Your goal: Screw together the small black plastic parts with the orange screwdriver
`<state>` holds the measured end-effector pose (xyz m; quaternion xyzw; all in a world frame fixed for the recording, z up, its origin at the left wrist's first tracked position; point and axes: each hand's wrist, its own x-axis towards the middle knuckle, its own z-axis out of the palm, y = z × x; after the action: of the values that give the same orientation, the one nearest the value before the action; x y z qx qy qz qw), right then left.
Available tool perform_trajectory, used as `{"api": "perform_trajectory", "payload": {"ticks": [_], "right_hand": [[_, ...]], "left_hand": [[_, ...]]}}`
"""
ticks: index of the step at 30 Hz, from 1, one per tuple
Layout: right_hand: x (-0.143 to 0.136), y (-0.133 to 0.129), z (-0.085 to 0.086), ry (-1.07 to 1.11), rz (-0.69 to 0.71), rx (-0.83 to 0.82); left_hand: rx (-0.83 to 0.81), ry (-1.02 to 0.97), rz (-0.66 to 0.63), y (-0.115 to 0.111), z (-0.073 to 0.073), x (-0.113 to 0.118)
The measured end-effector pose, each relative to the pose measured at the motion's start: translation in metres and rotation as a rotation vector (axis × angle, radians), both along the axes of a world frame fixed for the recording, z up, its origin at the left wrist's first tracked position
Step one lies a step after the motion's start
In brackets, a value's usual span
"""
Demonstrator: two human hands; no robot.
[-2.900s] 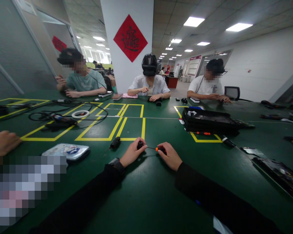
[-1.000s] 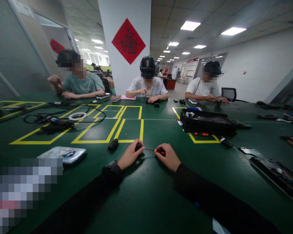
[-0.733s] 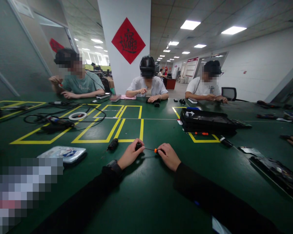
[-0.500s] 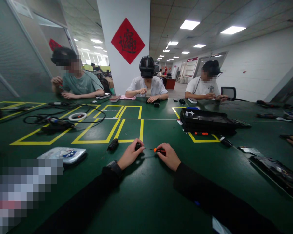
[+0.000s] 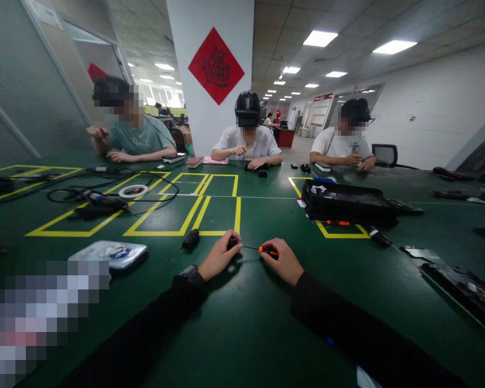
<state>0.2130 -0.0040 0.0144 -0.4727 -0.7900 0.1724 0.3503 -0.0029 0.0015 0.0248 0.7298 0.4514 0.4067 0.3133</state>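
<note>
At the near edge of the green worktop (image 5: pixel 242 334), a pale flat item (image 5: pixel 366 377) shows beside the right sleeve, and the area at the lower left is too blurred to read. The left hand (image 5: pixel 219 258), with a black wristwatch (image 5: pixel 192 274) behind it, keeps a narrow grip on a small dark part (image 5: pixel 231 242), fingers closed round its side. Facing it, the right hand (image 5: pixel 285 262) pinches the orange-and-black handle of a screwdriver (image 5: pixel 269 252), its grip narrow too. The screwdriver lies level between the hands, its thin shaft pointing at the dark part; whether the tip touches it is hidden by the left fingers. To the left lies a silvery case (image 5: pixel 111 254) with a printed picture, and nearer the left hand, a short black cylinder (image 5: pixel 190 239). An opened black device (image 5: pixel 464 293) lies well to the right. Beyond the hands, yellow tape (image 5: pixel 237 215) marks boxes on the worktop; black trays (image 5: pixel 347 202) are stacked at the right, with an orange tool (image 5: pixel 338 223) just in front of them. A white ring (image 5: pixel 133 191) sits among black cables (image 5: pixel 105 202) at the left. Three people sit along the far side, before a pillar (image 5: pixel 210 129) bearing a red diamond sign (image 5: pixel 216 66).
</note>
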Motion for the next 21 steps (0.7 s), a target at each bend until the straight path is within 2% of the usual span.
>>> {"api": "perform_trajectory", "payload": {"ticks": [21], "right_hand": [[0.0034, -0.0007, -0.0001, 0.023, 0.032, -0.011]], "left_hand": [[-0.011, -0.028, 0.006, -0.0006, -0.0007, -0.0001]]}}
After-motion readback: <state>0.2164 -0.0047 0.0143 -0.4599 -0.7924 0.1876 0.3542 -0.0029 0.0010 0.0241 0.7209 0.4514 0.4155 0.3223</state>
